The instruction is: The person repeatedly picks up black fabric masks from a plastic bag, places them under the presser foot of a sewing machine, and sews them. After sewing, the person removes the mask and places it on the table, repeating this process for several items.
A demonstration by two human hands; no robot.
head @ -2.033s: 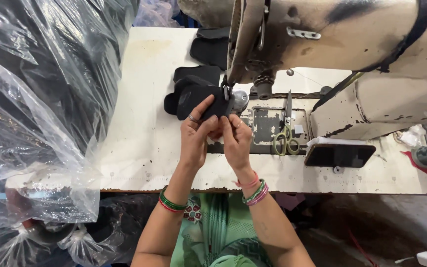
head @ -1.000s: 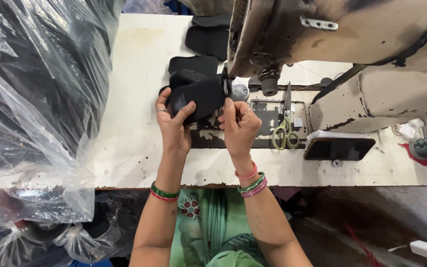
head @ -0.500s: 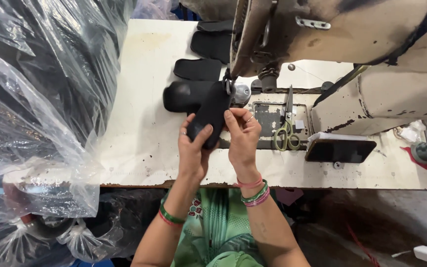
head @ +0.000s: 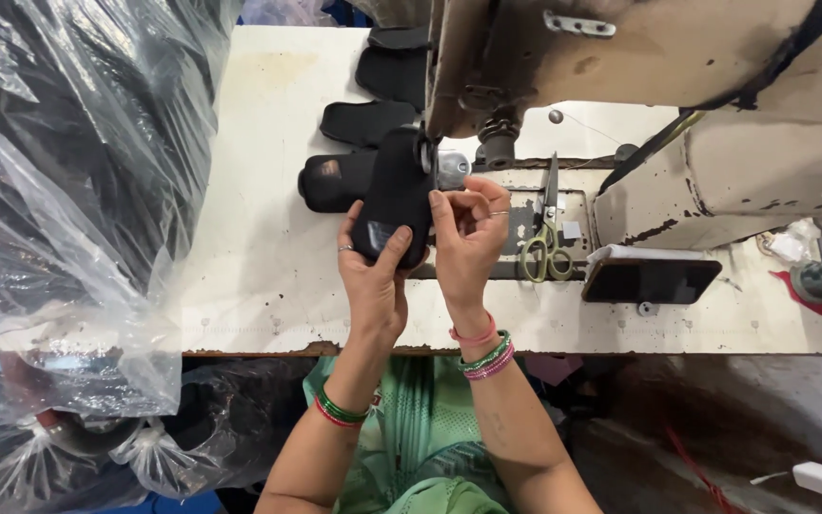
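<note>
A black padded fabric piece (head: 394, 190) lies lengthwise under the needle of a worn cream sewing machine (head: 639, 67). My left hand (head: 373, 271) grips its near end from below, thumb on the left, fingers curled over the front edge. My right hand (head: 468, 238) rests on the piece's right edge, fingertips pinched next to the metal presser wheel (head: 451, 171). Another black piece (head: 333, 181) trails off to the left behind it.
More black pieces (head: 365, 119) lie further back on the white worktable (head: 259, 266). Scissors with green handles (head: 544, 238) and a dark phone (head: 651, 280) lie right of my hands. Big clear plastic bags (head: 59, 190) of dark goods crowd the left side.
The black piece has been turned from lying crosswise to lying lengthwise under the needle. My left hand shifted from its left side to its near end; my right hand stayed by the wheel.
</note>
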